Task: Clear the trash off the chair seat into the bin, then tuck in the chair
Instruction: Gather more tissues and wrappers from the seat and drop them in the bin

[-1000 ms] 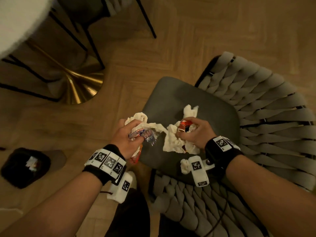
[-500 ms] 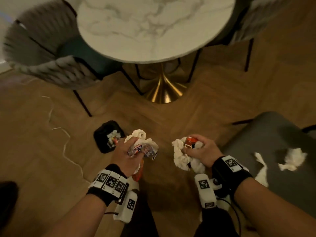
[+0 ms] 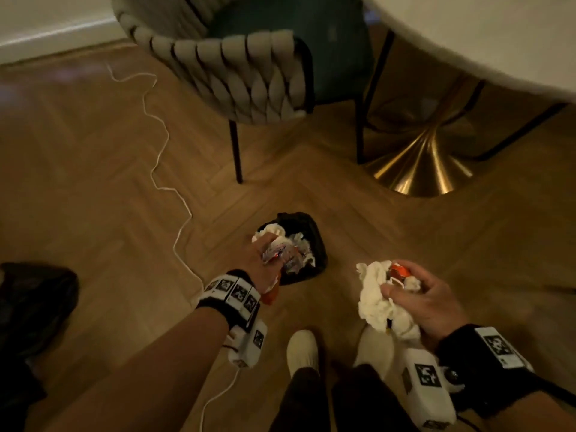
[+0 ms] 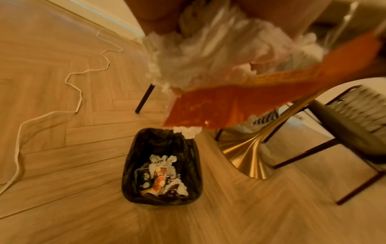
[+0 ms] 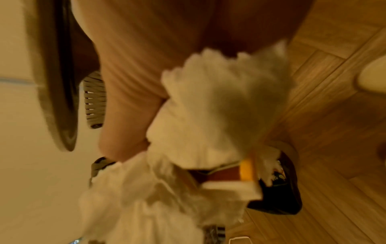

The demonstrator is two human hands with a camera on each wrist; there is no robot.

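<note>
Presently the left hand point(image 3: 265, 254) hangs over the bin point(image 3: 318, 241), its fingers curled round a wad of tissue point(image 4: 200, 47) and foil wrappers point(image 3: 280, 255), with an orange packet point(image 4: 240, 105) trailing below the fist; the left wrist view shows the bin mouth right beneath, black-lined and already partly filled. The right hand point(image 3: 427, 300) waits to the side, well apart from the bin, fingers and thumb closed on a second bundle of tissue point(image 3: 377, 300) with a red wrapper point(image 3: 400, 271) on top. All of it is judged very light, soft and crushable, not fragile; the films look slick and may slide free of the paper. A whole-fist squeeze on the tissue, pinning the wrappers inside, seems the sound hold. Loose shreds could drift past the rim, so release is best made low over the opening. No trash-bearing chair seat shows in these views; one other chair point(image 3: 249, 73) stands at the table point(image 3: 498, 39).
</note>
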